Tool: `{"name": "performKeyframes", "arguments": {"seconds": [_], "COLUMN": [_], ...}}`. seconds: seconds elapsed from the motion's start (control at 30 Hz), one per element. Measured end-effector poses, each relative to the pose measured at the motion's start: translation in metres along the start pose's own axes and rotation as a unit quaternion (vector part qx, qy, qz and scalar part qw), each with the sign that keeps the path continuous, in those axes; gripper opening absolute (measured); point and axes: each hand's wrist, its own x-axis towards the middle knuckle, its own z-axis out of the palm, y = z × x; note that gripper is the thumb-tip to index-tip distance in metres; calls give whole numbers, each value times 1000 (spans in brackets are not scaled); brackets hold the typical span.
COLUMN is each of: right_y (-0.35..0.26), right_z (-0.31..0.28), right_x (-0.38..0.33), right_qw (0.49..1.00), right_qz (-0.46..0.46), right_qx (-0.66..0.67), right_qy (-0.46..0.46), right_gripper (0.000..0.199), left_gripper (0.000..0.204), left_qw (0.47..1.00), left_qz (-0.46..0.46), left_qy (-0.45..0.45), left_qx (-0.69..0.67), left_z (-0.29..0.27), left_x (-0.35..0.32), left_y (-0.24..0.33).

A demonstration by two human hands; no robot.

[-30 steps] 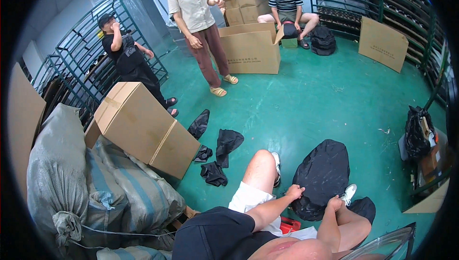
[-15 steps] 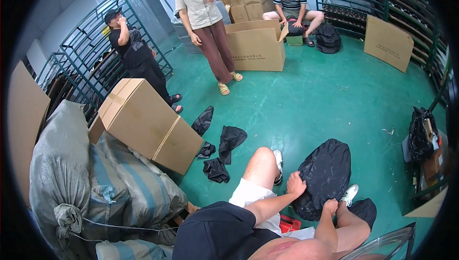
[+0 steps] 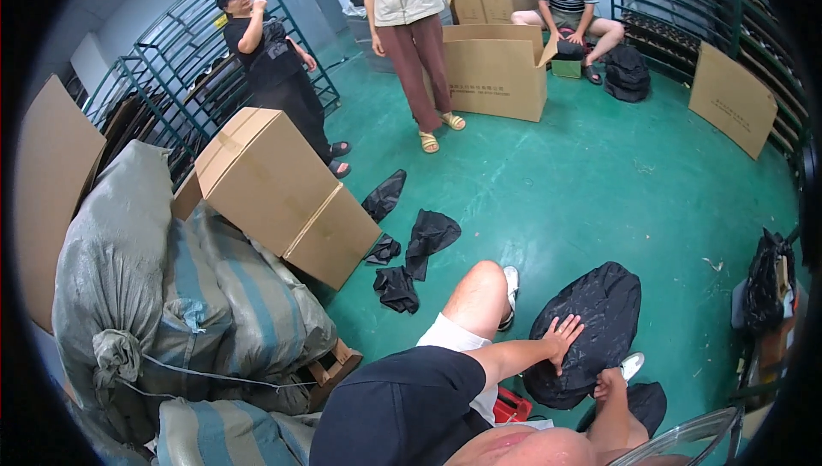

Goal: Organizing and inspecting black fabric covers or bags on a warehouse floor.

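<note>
A bulky black bag (image 3: pixel 604 307) in thin, wrinkled cloth stands on the floor between my legs. Flat against its near left side lies my left hand (image 3: pixel 562 342), fingers spread. My right hand (image 3: pixel 610 383) is closed at the bag's lower right edge; its fingertips are partly hidden, and it seems to pinch the cloth. Another black cloth piece (image 3: pixel 648 406) lies beside my right leg, partly covered by it. Under my left thigh, part of a red plastic thing (image 3: pixel 511 406) shows.
Loose black cloth pieces (image 3: pixel 431 239) lie on the green floor left of my knee. A large carton (image 3: pixel 287 196) leans by stuffed woven sacks (image 3: pixel 120 243). A standing person (image 3: pixel 411 29), another by the racks (image 3: pixel 274 80) and a seated one (image 3: pixel 569 12) are farther off.
My left hand has gone from curled fingers at the bag's upper left to a flat, spread palm lower on it. My right hand stays at the lower edge. The view has shifted.
</note>
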Motion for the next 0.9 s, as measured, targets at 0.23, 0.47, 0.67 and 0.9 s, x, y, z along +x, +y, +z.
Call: {"name": "performKeyframes", "arguments": {"seconds": [0.23, 0.47, 0.67, 0.9], "right_y": [-96, -157, -155, -159], "right_z": [-43, -1, 22, 12], "right_x": [-96, -75, -22, -33], "right_qw": [858, 711, 749, 759], "right_qz": [-198, -498, -462, -451], "right_qx": [-72, -180, -240, -254], "right_qy": [469, 463, 409, 395], "right_gripper": [29, 56, 65, 67], "left_gripper": [158, 162, 161, 159], "left_qw": [1000, 995, 993, 993], "left_qz": [3, -38, -40, -50], "left_qy": [-30, -84, -104, -104], "left_qx": [-10, 26, 29, 37], "left_z": [-3, -13, -20, -24], "left_x": [-7, 4, 12, 6], "left_y": [1, 7, 10, 15]}}
